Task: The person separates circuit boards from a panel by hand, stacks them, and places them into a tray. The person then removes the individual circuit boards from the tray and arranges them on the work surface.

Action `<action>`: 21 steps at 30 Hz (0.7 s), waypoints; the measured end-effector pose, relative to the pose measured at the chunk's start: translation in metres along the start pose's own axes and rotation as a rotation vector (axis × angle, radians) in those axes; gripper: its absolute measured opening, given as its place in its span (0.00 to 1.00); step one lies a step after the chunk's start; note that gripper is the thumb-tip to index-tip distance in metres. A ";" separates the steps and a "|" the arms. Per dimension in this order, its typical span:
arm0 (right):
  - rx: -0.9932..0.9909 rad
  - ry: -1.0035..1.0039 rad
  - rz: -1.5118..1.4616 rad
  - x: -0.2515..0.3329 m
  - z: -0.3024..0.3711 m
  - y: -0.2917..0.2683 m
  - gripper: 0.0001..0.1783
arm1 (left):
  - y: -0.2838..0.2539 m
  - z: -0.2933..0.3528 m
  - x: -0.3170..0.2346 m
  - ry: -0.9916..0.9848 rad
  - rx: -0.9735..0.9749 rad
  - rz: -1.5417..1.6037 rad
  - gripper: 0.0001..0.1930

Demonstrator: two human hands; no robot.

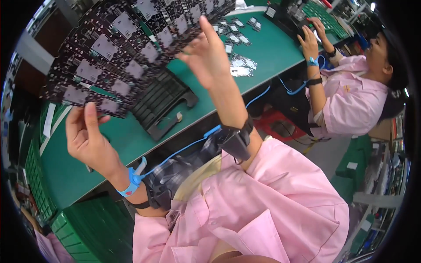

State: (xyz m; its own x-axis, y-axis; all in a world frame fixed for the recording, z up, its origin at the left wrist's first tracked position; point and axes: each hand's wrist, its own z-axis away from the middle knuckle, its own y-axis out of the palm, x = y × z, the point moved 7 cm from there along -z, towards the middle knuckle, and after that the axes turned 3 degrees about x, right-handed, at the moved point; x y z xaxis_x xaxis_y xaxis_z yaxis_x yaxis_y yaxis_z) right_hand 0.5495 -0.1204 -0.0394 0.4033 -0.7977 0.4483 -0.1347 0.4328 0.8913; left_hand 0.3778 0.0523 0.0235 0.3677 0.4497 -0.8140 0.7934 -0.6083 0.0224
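A large dark circuit board panel (105, 48), with rows of pale rectangular modules, is held up tilted above the bench. My left hand (90, 136) pinches its lower corner, thumb in front and fingers behind. Beside the panel's right-hand edge is my right hand (210, 61), thumb stretched upward and fingers apart, slightly blurred. Whether its fingertips touch the panel I cannot tell. Beneath the panel, a black ribbed tray (164, 103) lies on the green bench, partly hidden by it.
Several small separated boards (239, 37) lie on the green bench top (274, 55). At right, a co-worker in a pink smock (351, 96) works beside a black device (287, 15). A blue coiled cord (175, 151) runs from my left wristband. Green crates (87, 223) stand lower left.
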 end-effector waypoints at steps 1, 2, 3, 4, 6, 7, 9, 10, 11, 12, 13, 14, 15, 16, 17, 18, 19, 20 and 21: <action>0.136 -0.137 0.197 0.013 0.002 0.004 0.22 | 0.000 0.003 0.010 -0.110 0.044 0.141 0.05; 0.273 -0.276 0.388 0.024 0.006 0.011 0.20 | 0.001 0.007 0.020 -0.220 0.088 0.282 0.05; 0.282 -0.254 0.381 0.023 0.011 0.014 0.20 | -0.006 0.010 0.024 -0.221 0.071 0.264 0.05; 0.268 -0.281 0.432 0.026 0.020 0.017 0.19 | -0.007 0.015 0.032 -0.291 0.106 0.355 0.07; 0.237 -0.338 0.537 0.025 0.036 0.025 0.18 | -0.009 0.022 0.045 -0.430 0.177 0.542 0.09; 0.242 -0.316 0.533 0.017 0.041 0.025 0.18 | -0.017 0.023 0.047 -0.435 0.159 0.529 0.09; 0.173 -0.360 0.504 0.013 0.052 0.018 0.20 | -0.021 0.024 0.054 -0.456 0.190 0.497 0.10; 0.146 -0.374 0.490 0.008 0.057 0.015 0.21 | -0.025 0.026 0.058 -0.465 0.195 0.478 0.10; 0.157 -0.352 0.497 -0.003 0.064 0.014 0.21 | -0.031 0.026 0.063 -0.470 0.170 0.474 0.10; 0.161 -0.382 0.429 -0.013 0.073 0.011 0.23 | -0.039 0.025 0.069 -0.462 0.118 0.444 0.10; 0.165 -0.415 0.362 -0.022 0.080 0.007 0.25 | -0.046 0.023 0.076 -0.452 0.069 0.418 0.10; 0.178 -0.399 0.371 -0.035 0.087 0.002 0.25 | -0.051 0.021 0.082 -0.442 0.021 0.391 0.10; 0.192 -0.327 0.366 -0.050 0.094 -0.004 0.26 | -0.054 0.021 0.083 -0.444 -0.003 0.387 0.10; 0.206 -0.255 0.359 -0.061 0.096 -0.008 0.28 | -0.056 0.019 0.080 -0.412 -0.045 0.398 0.11; 0.218 -0.236 0.361 -0.065 0.095 -0.009 0.28 | -0.057 0.016 0.076 -0.377 -0.087 0.407 0.12; 0.228 -0.176 0.340 -0.072 0.095 -0.011 0.28 | -0.064 0.018 0.071 -0.340 -0.132 0.405 0.12; 0.239 -0.115 0.318 -0.077 0.094 -0.012 0.28 | -0.070 0.020 0.069 -0.334 -0.157 0.386 0.12; 0.246 -0.066 0.295 -0.081 0.092 -0.014 0.28 | -0.071 0.021 0.070 -0.336 -0.156 0.382 0.12; 0.257 -0.048 0.285 -0.083 0.091 -0.016 0.28 | -0.073 0.023 0.071 -0.336 -0.157 0.376 0.13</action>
State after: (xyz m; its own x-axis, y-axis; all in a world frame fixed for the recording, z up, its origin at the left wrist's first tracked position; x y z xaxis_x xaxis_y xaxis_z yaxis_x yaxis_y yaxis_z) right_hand 0.4360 -0.0996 -0.0850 0.2749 -0.6817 0.6780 -0.4608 0.5255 0.7152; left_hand 0.3351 0.1136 -0.0489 0.4861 -0.0310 -0.8734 0.7089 -0.5705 0.4148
